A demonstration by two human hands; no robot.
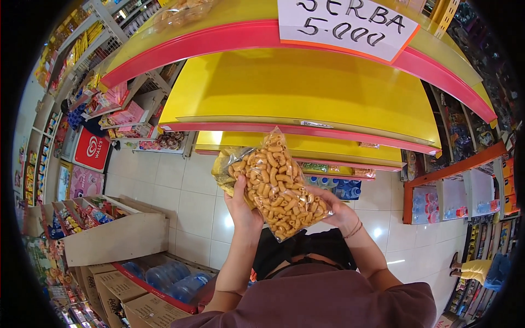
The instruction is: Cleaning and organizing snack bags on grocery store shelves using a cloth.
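Holding the clear bag of elbow-shaped snacks [281, 188] before your torso, you have both hands engaged. Your left hand [244, 210] grips its left side, thumb on the near face, where a yellow packet [221, 174] sits behind the bag. Your right hand [340, 212] grasps the lower right corner. The bag is held in the air, tilted, on the near side of the yellow shelf [306, 90] and overlapping its red front edge in the view.

Progress, as judged: lifting is complete, as the bag is supported by your hands alone. Setting down and release are not yet done; neither bag nor yellow packet rests on a shelf. Further stock is noted: a packet [183, 12] on the top board and bottles [347, 188] low down, beyond your right hand.

Limits of inspection: most fingers of both hands are behind the bag, so their exact placement cannot be confirmed. The yellow packet is largely covered; its contents, and whether your left hand bears its full weight, cannot be told. The top board is cut off by the upper edge, the lower boards are overlapped by those above, and goods toward the dark rim are too distorted to identify.
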